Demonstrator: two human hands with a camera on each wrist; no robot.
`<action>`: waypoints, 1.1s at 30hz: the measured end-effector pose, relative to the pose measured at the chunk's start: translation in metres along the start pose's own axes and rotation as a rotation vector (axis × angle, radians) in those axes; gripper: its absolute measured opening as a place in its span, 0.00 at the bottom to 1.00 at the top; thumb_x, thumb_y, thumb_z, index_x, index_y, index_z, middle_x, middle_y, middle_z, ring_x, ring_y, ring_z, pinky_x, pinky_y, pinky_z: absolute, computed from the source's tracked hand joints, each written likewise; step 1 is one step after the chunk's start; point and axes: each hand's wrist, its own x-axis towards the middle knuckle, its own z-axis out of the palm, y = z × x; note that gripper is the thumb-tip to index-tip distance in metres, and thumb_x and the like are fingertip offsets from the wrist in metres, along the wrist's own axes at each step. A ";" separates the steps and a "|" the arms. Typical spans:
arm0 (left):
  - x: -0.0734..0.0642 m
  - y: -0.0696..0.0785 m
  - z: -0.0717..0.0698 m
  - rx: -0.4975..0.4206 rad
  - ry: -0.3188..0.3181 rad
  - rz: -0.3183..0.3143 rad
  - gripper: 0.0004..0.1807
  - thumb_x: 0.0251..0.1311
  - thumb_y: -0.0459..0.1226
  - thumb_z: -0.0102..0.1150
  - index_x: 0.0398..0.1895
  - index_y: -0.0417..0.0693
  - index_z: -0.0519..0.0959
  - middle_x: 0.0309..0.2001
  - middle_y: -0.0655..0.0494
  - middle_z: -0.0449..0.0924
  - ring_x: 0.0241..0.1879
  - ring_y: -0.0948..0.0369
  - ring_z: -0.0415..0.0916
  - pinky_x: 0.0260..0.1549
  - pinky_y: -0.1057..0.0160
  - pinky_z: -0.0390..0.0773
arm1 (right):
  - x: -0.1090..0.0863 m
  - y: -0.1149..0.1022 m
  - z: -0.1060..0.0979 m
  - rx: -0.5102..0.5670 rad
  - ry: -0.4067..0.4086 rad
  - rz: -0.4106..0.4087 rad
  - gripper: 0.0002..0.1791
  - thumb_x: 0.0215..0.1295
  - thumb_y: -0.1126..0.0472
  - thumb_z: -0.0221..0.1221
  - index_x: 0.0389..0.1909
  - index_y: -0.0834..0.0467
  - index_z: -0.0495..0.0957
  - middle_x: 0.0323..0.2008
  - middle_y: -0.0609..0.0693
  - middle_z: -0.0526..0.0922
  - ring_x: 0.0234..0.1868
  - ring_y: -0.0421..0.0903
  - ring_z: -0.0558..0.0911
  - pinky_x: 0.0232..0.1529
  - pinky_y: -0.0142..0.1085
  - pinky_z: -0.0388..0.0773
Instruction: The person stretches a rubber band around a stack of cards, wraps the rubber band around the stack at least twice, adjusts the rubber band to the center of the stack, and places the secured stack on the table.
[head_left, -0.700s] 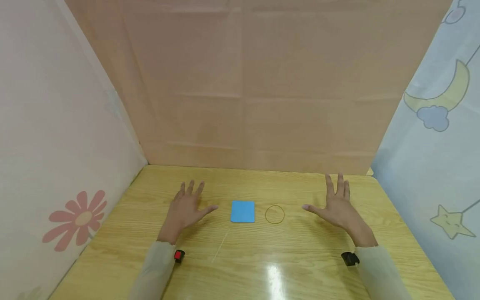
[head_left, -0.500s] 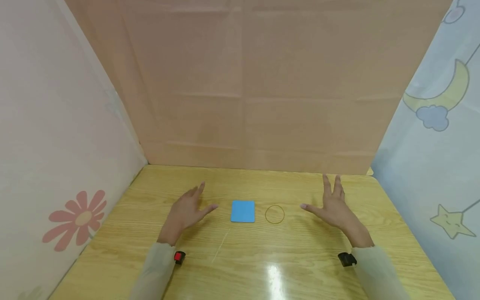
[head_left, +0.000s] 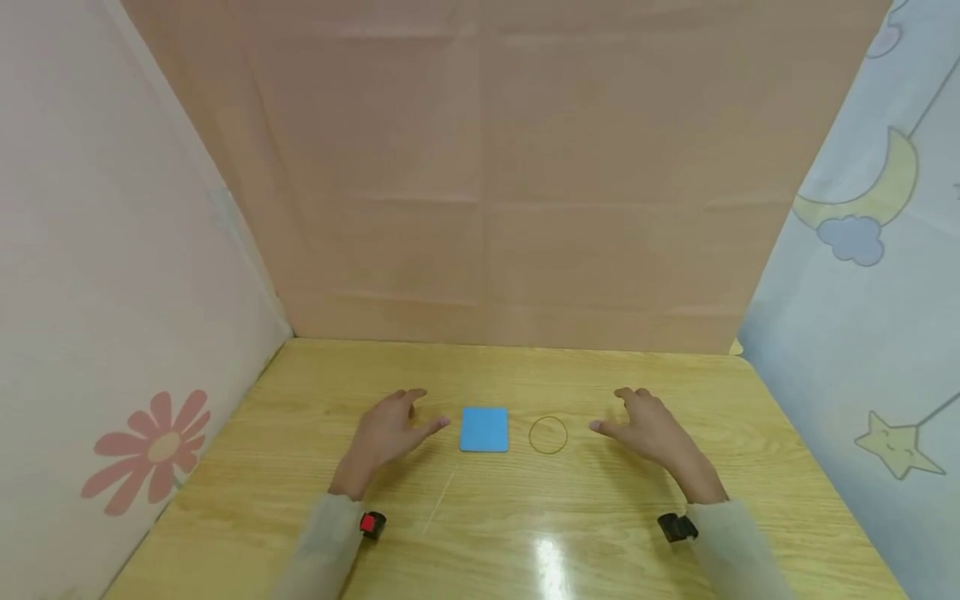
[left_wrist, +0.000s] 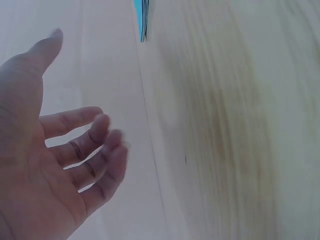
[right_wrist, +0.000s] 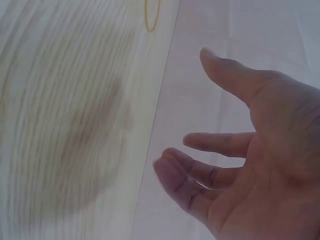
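Note:
A flat blue square with rounded corners (head_left: pixel 483 430) lies on the wooden table; edge-on in the left wrist view, the blue piece (left_wrist: pixel 142 20) shows several thin layers, perhaps stacked cards. Just to its right is a thin yellow rubber band (head_left: pixel 548 435), forming a loose ring. My left hand (head_left: pixel 386 435) hovers left of the blue square, its thumb pointing towards it and its fingers loosely bent. On the other side, my right hand (head_left: pixel 651 429) hovers right of the rubber band with fingers relaxed. Neither hand touches anything.
The wooden table (head_left: pixel 495 500) ends at a brown backing sheet (head_left: pixel 480 208). Pale printed cloths stand at the left (head_left: pixel 112 250) and right (head_left: pixel 885 333). A thin light line (head_left: pixel 440 498) crosses the tabletop. Small black devices sit at the left wrist (head_left: pixel 372 525) and right wrist (head_left: pixel 677 527).
Both hands have moved inward, towards the blue square and the rubber band. Their fingers, spread and straight before, are now more bent. The head view has shifted slightly.

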 end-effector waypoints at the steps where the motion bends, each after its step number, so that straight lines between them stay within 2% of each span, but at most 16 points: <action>1: 0.000 0.002 0.001 -0.007 -0.005 0.002 0.47 0.64 0.73 0.56 0.73 0.49 0.75 0.47 0.52 0.86 0.44 0.57 0.82 0.47 0.47 0.86 | 0.000 0.000 0.002 0.006 -0.003 -0.008 0.49 0.71 0.40 0.65 0.71 0.78 0.64 0.61 0.80 0.74 0.61 0.77 0.76 0.55 0.64 0.82; 5: 0.002 0.008 0.006 -0.016 -0.023 0.009 0.42 0.65 0.69 0.60 0.67 0.47 0.79 0.38 0.55 0.84 0.33 0.63 0.76 0.39 0.55 0.84 | 0.004 -0.003 0.009 0.069 -0.020 0.005 0.41 0.71 0.46 0.67 0.68 0.76 0.69 0.51 0.70 0.84 0.48 0.62 0.86 0.47 0.54 0.87; 8: 0.002 0.012 0.009 -0.024 -0.033 0.011 0.36 0.65 0.67 0.62 0.56 0.46 0.84 0.33 0.58 0.81 0.29 0.64 0.73 0.33 0.59 0.80 | 0.007 -0.005 0.013 0.107 -0.021 0.008 0.36 0.70 0.50 0.68 0.66 0.74 0.72 0.44 0.63 0.87 0.38 0.51 0.86 0.40 0.47 0.86; 11: 0.004 0.016 0.012 -0.025 -0.048 0.029 0.30 0.65 0.65 0.64 0.43 0.47 0.84 0.30 0.60 0.76 0.27 0.63 0.71 0.29 0.63 0.75 | 0.010 -0.009 0.018 0.132 -0.008 -0.007 0.33 0.69 0.53 0.70 0.63 0.73 0.76 0.41 0.60 0.87 0.35 0.47 0.85 0.37 0.44 0.85; 13: 0.005 0.019 0.013 -0.022 -0.051 0.048 0.28 0.65 0.64 0.65 0.40 0.48 0.83 0.31 0.61 0.76 0.27 0.63 0.70 0.29 0.64 0.74 | 0.011 -0.012 0.021 0.158 -0.007 -0.015 0.32 0.68 0.54 0.70 0.62 0.73 0.77 0.42 0.60 0.87 0.37 0.47 0.85 0.37 0.44 0.85; 17: 0.009 0.025 0.016 -0.008 -0.043 0.089 0.29 0.64 0.63 0.66 0.45 0.46 0.84 0.38 0.57 0.81 0.33 0.63 0.75 0.34 0.62 0.79 | 0.013 -0.018 0.027 0.191 -0.007 -0.007 0.30 0.67 0.54 0.71 0.60 0.71 0.78 0.43 0.59 0.87 0.40 0.48 0.86 0.40 0.44 0.86; 22: 0.013 0.030 0.022 0.016 -0.034 0.105 0.34 0.63 0.65 0.66 0.54 0.44 0.85 0.47 0.52 0.85 0.44 0.55 0.80 0.41 0.54 0.85 | 0.017 -0.025 0.032 0.188 -0.003 -0.015 0.28 0.67 0.55 0.71 0.58 0.71 0.80 0.41 0.56 0.87 0.38 0.47 0.84 0.39 0.43 0.85; 28: 0.016 0.032 0.029 0.028 -0.052 0.130 0.39 0.62 0.65 0.68 0.60 0.42 0.83 0.52 0.47 0.85 0.53 0.48 0.79 0.45 0.48 0.86 | 0.022 -0.029 0.037 0.200 -0.003 0.003 0.26 0.66 0.55 0.72 0.56 0.71 0.82 0.40 0.56 0.87 0.39 0.47 0.84 0.40 0.43 0.85; 33: 0.020 0.035 0.035 0.032 -0.086 0.164 0.40 0.63 0.64 0.68 0.64 0.41 0.81 0.61 0.43 0.81 0.63 0.42 0.75 0.58 0.43 0.83 | 0.024 -0.028 0.044 0.228 -0.010 0.037 0.26 0.65 0.55 0.73 0.56 0.70 0.82 0.43 0.58 0.87 0.42 0.49 0.85 0.43 0.45 0.86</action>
